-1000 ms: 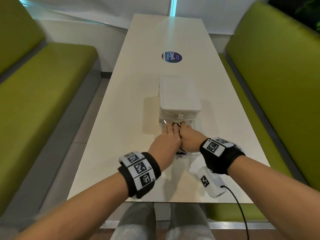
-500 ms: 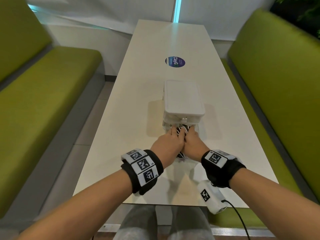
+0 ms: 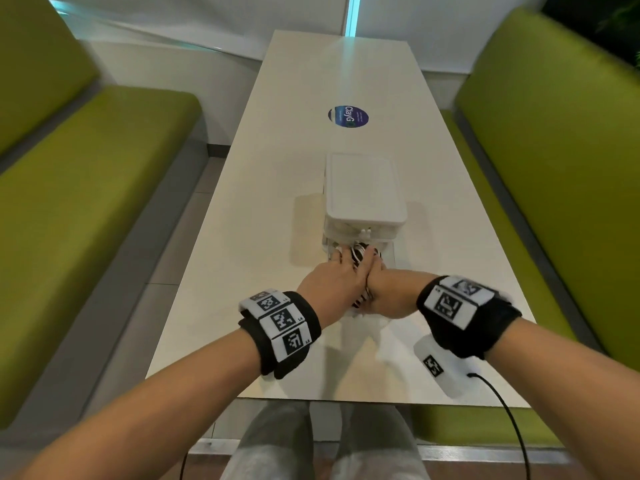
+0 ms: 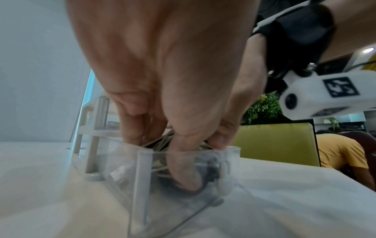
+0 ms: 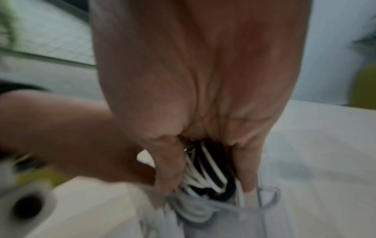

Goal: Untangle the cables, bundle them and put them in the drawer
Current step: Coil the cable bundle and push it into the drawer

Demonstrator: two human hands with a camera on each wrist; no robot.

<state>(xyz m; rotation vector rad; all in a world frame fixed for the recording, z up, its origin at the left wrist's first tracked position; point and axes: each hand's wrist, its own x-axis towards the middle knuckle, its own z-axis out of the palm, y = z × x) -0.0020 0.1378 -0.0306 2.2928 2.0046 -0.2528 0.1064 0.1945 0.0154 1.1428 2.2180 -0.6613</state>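
Cables (image 5: 205, 175) sit gripped between left hand (image 3: 332, 285) and right hand (image 3: 384, 292), inside open drawer (image 4: 183, 201).

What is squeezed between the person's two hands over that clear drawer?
A bundle of black and white cables, gripped by the left hand and right hand inside the clear plastic drawer; clearest in the right wrist view.

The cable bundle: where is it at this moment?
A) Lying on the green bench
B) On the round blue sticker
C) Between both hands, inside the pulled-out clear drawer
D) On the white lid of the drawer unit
C: the left hand and the right hand hold the black-and-white cable bundle inside the clear drawer.
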